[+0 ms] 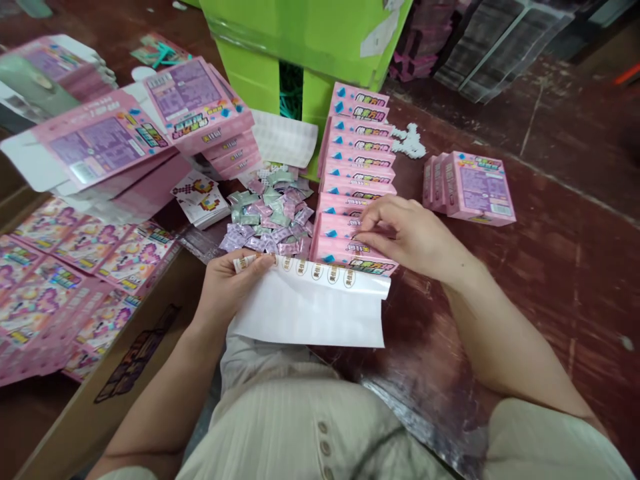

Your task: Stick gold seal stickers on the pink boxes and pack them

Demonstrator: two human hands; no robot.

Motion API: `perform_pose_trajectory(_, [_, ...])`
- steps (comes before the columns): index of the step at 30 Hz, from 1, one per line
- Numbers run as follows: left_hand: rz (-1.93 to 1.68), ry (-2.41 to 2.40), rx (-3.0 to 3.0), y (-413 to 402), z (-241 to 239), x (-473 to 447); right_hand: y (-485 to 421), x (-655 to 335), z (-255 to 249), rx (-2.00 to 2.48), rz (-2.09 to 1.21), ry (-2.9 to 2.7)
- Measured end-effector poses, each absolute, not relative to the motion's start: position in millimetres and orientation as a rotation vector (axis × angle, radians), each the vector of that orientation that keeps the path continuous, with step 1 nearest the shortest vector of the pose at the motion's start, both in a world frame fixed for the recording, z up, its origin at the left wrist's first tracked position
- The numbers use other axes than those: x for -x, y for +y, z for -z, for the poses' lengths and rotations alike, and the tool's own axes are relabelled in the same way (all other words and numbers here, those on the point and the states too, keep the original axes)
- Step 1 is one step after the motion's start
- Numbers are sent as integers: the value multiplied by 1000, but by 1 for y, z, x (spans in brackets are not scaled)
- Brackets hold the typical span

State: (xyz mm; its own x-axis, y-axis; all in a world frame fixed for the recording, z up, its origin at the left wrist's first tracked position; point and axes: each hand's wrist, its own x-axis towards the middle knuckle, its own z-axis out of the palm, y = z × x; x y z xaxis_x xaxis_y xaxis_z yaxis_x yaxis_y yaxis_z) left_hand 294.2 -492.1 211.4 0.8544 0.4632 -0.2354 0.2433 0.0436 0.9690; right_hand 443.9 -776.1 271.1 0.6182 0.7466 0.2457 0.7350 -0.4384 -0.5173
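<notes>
I have the white sticker sheet (310, 310) just in front of the near end of a row of pink boxes (350, 177). The left hand (227, 283) has its grip pinched on the sheet's upper left corner. The right hand (407, 233) is at the nearer boxes, fingers bent; from here I can't tell whether its grip pinches anything. Left of the row I see small packets (273, 210) heaped beside a stack of cards (203, 203); more boxes (483, 190) stand apart to the right.
</notes>
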Motion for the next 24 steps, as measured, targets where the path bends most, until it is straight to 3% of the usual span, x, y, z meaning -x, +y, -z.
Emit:
perform_pose_trajectory(7, [-162, 526, -1538, -491, -212, -300, -776, -444, -249, 2514, 412, -1270])
perform_pose_trajectory(10, [-173, 492, -1538, -493, -214, -305, -781, -442, -255, 2464, 303, -1208])
perform_pose_trajectory(16, [-208, 496, -1549, -496, -221, -315, -787, -431, -285, 1980, -249, -1281])
perform_pose_trajectory(20, [-189, 507, -1535, -494, -220, -321, -783, -442, -291, 1921, -158, -1104])
perform_pose_trajectory(24, [-180, 497, -1539, -492, -219, -327, -776, -474, -274, 2202, 15, -1080])
